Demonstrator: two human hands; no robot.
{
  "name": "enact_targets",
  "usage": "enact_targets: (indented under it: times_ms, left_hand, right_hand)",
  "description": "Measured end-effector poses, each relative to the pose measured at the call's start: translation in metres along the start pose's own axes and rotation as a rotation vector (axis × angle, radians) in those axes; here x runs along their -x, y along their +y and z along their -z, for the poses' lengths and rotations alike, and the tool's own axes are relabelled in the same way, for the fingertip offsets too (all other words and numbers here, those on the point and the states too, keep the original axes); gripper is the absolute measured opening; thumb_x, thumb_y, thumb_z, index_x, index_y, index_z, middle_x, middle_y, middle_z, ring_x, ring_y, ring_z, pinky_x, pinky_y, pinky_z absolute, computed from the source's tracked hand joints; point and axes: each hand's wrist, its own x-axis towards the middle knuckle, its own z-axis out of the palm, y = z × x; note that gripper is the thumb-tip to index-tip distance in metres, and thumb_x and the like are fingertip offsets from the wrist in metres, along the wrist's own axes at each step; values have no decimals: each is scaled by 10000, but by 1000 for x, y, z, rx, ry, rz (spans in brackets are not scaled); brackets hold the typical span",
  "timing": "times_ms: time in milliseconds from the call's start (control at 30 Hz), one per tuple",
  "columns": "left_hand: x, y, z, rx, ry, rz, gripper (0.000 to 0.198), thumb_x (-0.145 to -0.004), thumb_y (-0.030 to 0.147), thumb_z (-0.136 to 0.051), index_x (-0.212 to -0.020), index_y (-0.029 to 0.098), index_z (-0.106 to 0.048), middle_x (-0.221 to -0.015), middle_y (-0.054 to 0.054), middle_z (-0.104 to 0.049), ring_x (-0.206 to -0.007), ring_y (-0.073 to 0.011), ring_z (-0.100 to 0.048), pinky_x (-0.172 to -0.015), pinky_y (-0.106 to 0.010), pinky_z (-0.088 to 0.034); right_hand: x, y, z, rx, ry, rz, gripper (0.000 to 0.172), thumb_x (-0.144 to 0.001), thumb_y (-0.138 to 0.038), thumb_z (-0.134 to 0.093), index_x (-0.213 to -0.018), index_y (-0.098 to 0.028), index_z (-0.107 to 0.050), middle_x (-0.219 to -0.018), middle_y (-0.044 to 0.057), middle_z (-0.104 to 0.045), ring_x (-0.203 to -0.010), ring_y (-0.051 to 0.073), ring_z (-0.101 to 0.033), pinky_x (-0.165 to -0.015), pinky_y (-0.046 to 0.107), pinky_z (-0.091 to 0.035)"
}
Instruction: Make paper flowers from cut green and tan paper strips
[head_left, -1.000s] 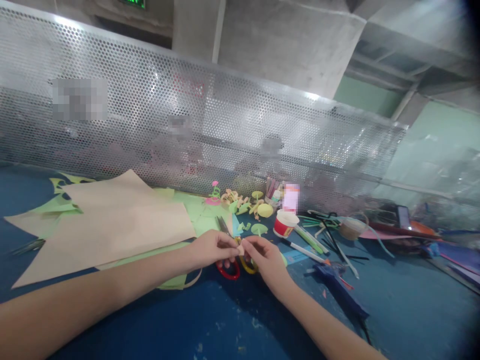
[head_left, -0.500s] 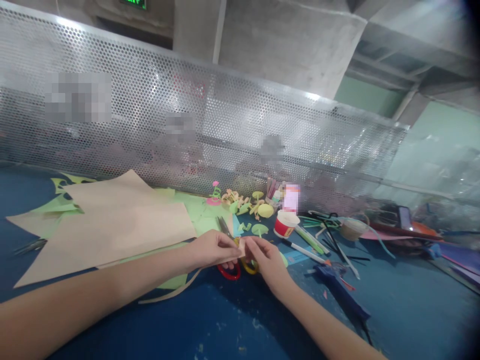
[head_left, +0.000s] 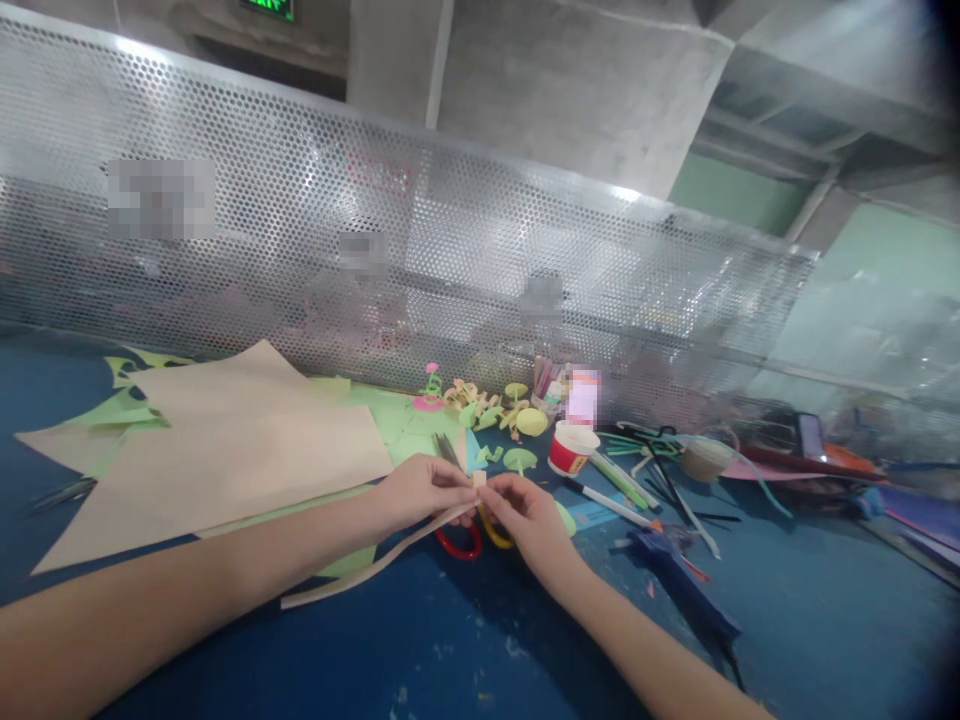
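Note:
My left hand (head_left: 424, 490) and my right hand (head_left: 525, 510) meet over the blue table, both pinching the near end of a long tan paper strip (head_left: 360, 573). The pinched end looks folded or rolled into a small block between the fingertips. The rest of the strip trails down and left across the table toward my left forearm. Scissors (head_left: 465, 520) with one red and one yellow handle loop lie just under the hands, blades pointing away.
Large tan paper sheets (head_left: 225, 450) over green paper (head_left: 120, 405) lie at left. Small paper craft pieces (head_left: 487, 410), a red-and-white cup (head_left: 570, 448), pens (head_left: 611, 500), a blue glue gun (head_left: 675, 570) and clutter sit at right. A perforated metal screen (head_left: 375, 250) backs the table.
The hands lifted slightly and the tan strip has been drawn out from under the left hand; it now trails longer across the table.

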Motion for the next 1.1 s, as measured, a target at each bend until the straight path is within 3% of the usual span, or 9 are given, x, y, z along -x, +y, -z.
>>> enact_targets:
  times_ms: [200, 400, 800, 1000, 1100]
  left_hand:
    - [5, 7, -4, 18, 19, -34, 311, -702, 419, -608, -731, 114, -660, -670, -52, -658, -622, -137, -592, -606, -222, -451]
    - [5, 10, -3, 154, -15, 104, 345, -678, 437, -626, -804, 120, -675, -766, -81, -687, -748, -202, -635, -689, -287, -479]
    - [5, 9, -5, 149, 53, 41, 304, -693, 415, -612, -793, 131, -654, -737, -63, -681, -723, -174, -627, -701, -283, -472]
    - [3, 3, -4, 130, 18, 63, 344, -656, 436, -636, -837, 145, -664, -794, -73, -684, -790, -214, -634, -693, -301, -470]
    - [3, 4, -4, 106, 7, 45, 348, -661, 443, -630, -834, 143, -666, -778, -67, -685, -769, -205, -631, -696, -295, -465]
  right_hand:
    - [-1, 3, 1, 3, 4, -2, 275, -718, -429, -599, -734, -156, -579, -573, -23, -525, -539, 105, -455, -521, 226, -365]
    - [-1, 6, 2, 1, 6, 2, 275, -742, -433, -577, -700, -162, -549, -541, -47, -462, -507, 86, -409, -493, 208, -334]
    - [1, 0, 0, 7, -11, -21, 306, -714, -465, -590, -704, -162, -549, -544, -43, -470, -505, 92, -425, -476, 214, -336]
    - [-1, 1, 0, -39, 26, 52, 273, -722, -399, -609, -883, -179, -608, -755, 15, -613, -709, 146, -556, -680, 266, -437]
    - [-1, 2, 1, -70, 7, 61, 262, -735, -381, -601, -915, -191, -607, -765, 18, -619, -713, 149, -558, -675, 274, -446]
